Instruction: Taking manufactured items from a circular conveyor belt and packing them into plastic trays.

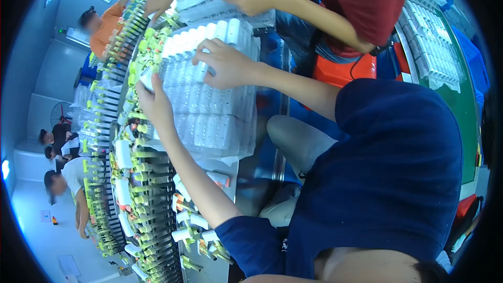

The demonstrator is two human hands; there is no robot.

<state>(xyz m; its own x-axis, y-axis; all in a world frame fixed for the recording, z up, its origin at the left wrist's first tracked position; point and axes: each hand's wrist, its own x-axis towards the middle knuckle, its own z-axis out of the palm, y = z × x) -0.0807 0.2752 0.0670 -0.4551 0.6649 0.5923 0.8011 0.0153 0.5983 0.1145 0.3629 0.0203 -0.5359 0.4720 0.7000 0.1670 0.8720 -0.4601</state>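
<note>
My left hand (153, 100) is closed on a white rounded piece (147, 80), held between thumb and fingers beside the conveyor. Over the stacked clear plastic trays (209, 107), my right hand (224, 65) has its fingers curled round a white cylindrical piece (202, 71). A row of white cylindrical pieces (191, 36) fills the far part of the top tray, just beyond my right hand. My left forearm passes along the near edge of the conveyor.
The conveyor (152, 199) carries upright green holders on black slats. Loose white pieces with green parts (196, 220) lie beside it. At far right-centre, a person in a red top (356, 5) reaches over another tray stack (225, 2). More trays (429, 42) stand on a green surface.
</note>
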